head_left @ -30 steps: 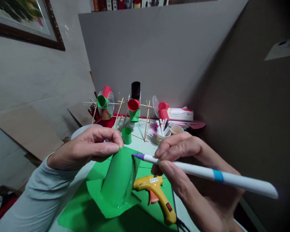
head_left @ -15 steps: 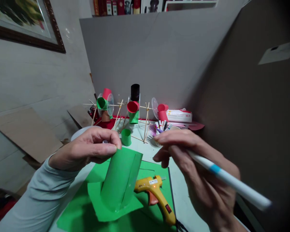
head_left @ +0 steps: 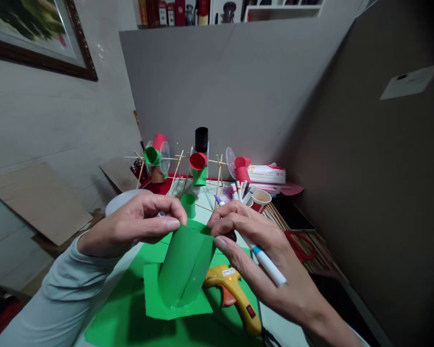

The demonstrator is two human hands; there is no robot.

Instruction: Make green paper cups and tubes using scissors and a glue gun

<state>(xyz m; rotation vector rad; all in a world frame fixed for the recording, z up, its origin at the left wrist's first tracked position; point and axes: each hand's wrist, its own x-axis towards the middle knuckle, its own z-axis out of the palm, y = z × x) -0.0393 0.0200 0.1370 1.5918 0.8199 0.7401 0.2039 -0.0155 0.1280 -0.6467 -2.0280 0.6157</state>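
Observation:
A green paper tube [head_left: 183,267] stands tilted on a flat square of green paper [head_left: 154,306] joined to its lower end. My left hand [head_left: 133,221] pinches the tube's upper rim between thumb and forefinger. A small whitish piece [head_left: 161,213], perhaps a cap, shows behind those fingers. On the rim's right side my right hand [head_left: 264,255] has its thumb and forefinger closed, while a white marker [head_left: 269,267] with a blue band and purple tip lies across the same hand. Below is a large green sheet [head_left: 115,308], with a yellow glue gun [head_left: 238,294] resting on it.
Behind stands a stick frame [head_left: 179,168] bearing clear discs and coloured paper tubes. A short green tube [head_left: 188,206], several markers [head_left: 240,190] and a paper cup [head_left: 261,200] are on the table. Red-handled scissors [head_left: 302,246] lie at the right; a grey panel [head_left: 217,86] rises behind.
My right hand has moved left and down from beside the tube to its rim, the marker now tucked across the hand. The tube has shifted slightly right in my left hand.

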